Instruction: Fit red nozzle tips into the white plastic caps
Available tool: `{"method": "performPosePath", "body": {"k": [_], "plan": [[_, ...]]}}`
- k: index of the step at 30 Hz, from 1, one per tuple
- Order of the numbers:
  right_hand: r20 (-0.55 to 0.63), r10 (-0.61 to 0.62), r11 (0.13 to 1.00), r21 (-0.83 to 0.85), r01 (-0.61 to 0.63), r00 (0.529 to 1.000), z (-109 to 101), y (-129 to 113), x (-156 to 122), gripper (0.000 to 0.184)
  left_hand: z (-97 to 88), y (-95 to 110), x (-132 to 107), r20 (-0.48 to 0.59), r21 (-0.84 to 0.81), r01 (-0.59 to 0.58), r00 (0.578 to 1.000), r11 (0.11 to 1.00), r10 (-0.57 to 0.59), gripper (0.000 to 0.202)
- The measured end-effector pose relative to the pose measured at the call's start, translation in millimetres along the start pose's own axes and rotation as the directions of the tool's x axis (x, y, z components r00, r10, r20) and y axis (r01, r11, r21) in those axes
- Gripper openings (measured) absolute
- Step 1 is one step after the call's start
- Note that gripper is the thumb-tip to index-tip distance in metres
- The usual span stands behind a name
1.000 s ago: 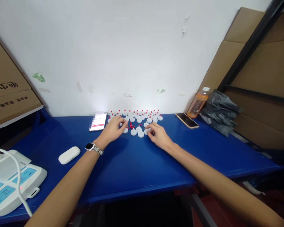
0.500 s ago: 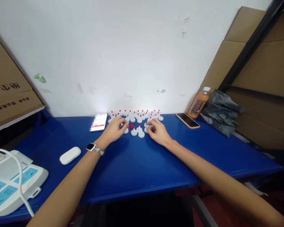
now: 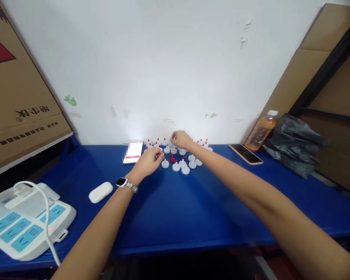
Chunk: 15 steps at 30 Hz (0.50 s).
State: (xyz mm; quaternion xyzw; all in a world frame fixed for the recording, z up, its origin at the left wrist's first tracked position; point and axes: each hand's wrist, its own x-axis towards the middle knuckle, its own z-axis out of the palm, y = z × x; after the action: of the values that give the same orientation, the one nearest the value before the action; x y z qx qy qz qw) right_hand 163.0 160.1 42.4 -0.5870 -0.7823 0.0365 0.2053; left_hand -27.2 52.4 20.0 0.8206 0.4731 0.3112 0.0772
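1. Along the white wall (image 3: 163, 70), a glossy blue table (image 3: 177, 221).
2. Eight o'clock from centre, the bare left hand (image 3: 148, 161): fingers bent, grasp unclear.
3. At centre, the bare right hand (image 3: 182, 139): fingers curled, likewise unclear.
4. Five o'clock: several round white nozzle caps (image 3: 185, 169).
5. Six: small loose red tips (image 3: 173, 159).

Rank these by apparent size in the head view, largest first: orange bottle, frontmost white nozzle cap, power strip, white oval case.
1. Power strip
2. Orange bottle
3. White oval case
4. Frontmost white nozzle cap
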Motion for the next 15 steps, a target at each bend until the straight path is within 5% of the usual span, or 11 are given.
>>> {"method": "performPosePath", "body": {"k": [10,15], "plan": [[0.023,0.086,0.992,-0.095,-0.083,0.996,10.4,-12.1,30.4,0.017,0.4,-1.3,0.5,0.003,-0.010,0.007,1.000,1.000,-0.007,0.025],[-0.177,0.003,0.999,0.040,0.004,0.984,-12.8,-11.2,15.6,0.018,-4.4,5.4,0.3,-0.034,-0.016,0.024,0.999,1.000,-0.024,0.025]]}}
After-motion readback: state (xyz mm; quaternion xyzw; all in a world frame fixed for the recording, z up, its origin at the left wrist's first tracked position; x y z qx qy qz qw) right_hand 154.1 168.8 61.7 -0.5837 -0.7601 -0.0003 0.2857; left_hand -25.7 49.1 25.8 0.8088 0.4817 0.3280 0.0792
